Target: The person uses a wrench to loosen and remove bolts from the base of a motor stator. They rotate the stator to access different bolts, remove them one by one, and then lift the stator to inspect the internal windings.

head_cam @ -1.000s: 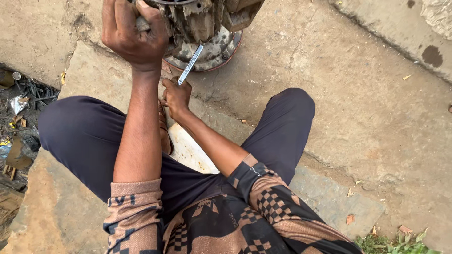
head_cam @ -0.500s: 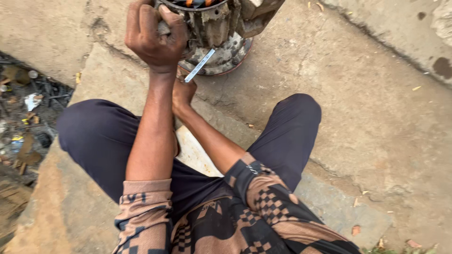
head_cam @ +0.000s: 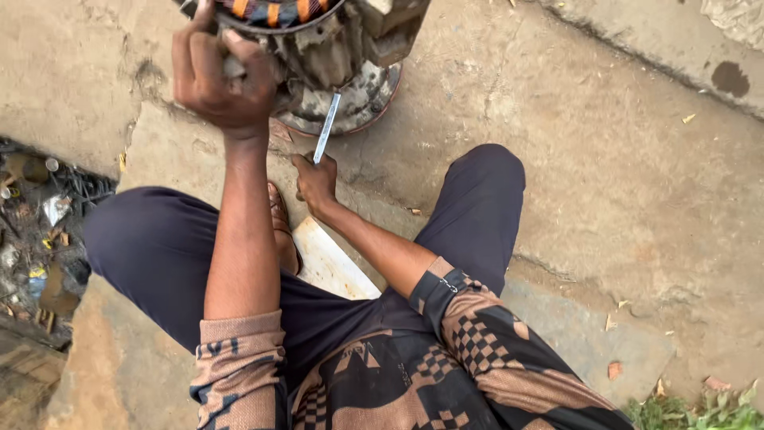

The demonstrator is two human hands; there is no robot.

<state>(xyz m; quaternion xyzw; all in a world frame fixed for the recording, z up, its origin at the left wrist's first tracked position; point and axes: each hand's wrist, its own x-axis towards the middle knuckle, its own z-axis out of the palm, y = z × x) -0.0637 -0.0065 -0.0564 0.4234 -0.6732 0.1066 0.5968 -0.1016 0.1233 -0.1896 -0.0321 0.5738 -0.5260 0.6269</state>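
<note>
Here my left hand (head_cam: 223,76) is clenched on the rim of the grimy motor housing (head_cam: 334,64) standing on the concrete; my right hand (head_cam: 317,181) grips a thin metal tool (head_cam: 326,127), tip against its base.

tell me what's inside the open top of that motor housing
Orange and dark copper windings show inside the motor housing; the frame edge and the left hand hide the rest.

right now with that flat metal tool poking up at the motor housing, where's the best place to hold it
Probably at its lower end, where the right hand is wrapped around it, coming from below on the person's side. The flat metal tool is a slim strip tilted up into the underside of the motor housing, so its upper tip is crowded. The left hand grips the housing rim.
</note>
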